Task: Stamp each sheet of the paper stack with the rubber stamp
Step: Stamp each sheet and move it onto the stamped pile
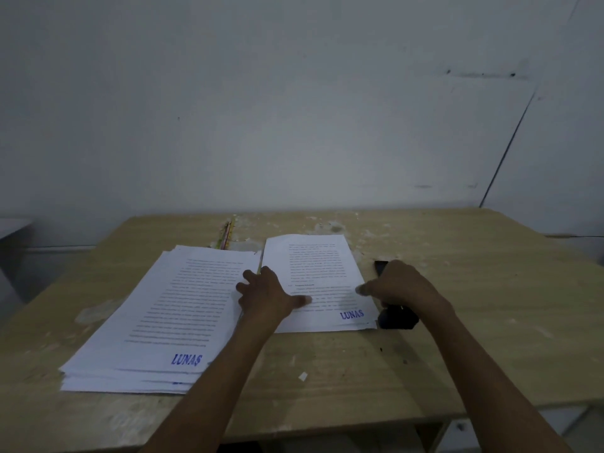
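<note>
Two piles of printed white sheets lie on the wooden table (457, 322). The left pile (153, 325) is thick, and its top sheet carries a blue LUNAS mark near the bottom. The right pile (313, 263) is thinner and its top sheet also shows a blue LUNAS mark (352, 314). My left hand (268, 297) lies flat across the gap between the piles, thumb on the right sheet. My right hand (402, 286) is at the right pile's right edge, one fingertip touching the sheet. The black rubber stamp (397, 318) sticks out under its palm, apparently gripped.
A flat black object (380, 267) lies just beyond my right hand. A thin striped pencil-like stick (225, 235) lies behind the left pile. Paper scraps and pale smears dot the tabletop. A grey wall stands close behind the table.
</note>
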